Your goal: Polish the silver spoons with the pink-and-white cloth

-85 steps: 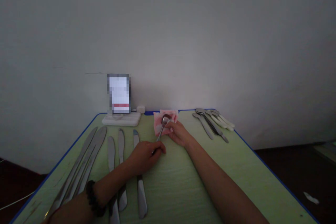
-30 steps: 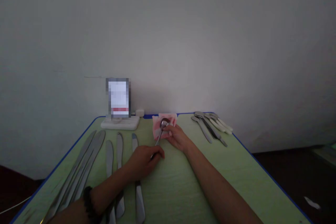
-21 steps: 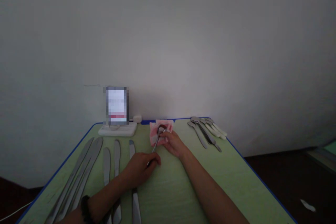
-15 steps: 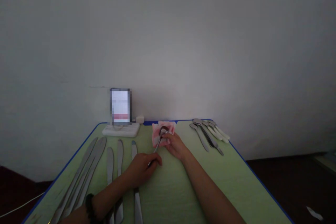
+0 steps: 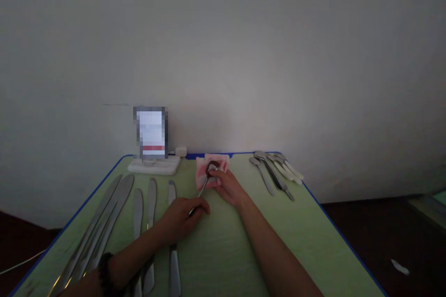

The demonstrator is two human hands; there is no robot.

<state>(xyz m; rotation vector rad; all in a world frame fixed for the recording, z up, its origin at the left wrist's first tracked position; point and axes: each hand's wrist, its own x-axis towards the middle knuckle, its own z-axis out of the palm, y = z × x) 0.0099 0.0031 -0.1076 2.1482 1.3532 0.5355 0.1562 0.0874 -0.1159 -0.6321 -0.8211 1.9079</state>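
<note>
My left hand [image 5: 184, 216] is closed around the handle of a metal spoon [image 5: 204, 186], whose bowl points away from me. At the bowl end, my right hand [image 5: 226, 185] grips a pink and white cloth [image 5: 202, 174]. The cloth lies under and behind the spoon's bowl, and my right thumb presses onto the bowl. Both hands are above the green table [image 5: 223, 250]. A table knife [image 5: 172, 195] lies just left of my left hand, partly hidden by it.
Several more knives [image 5: 104, 222] lie along the left side. At the back right rest several spoons [image 5: 275, 171], some with white handles. A lit phone [image 5: 152, 132] stands on a white base [image 5: 153, 165] at the back left, near a white plug [image 5: 180, 151]. A wall rises behind.
The view has shifted slightly, so everything appears a little further left and higher. Both hands keep their hold on the spoon and cloth, in nearly the same pose.
</note>
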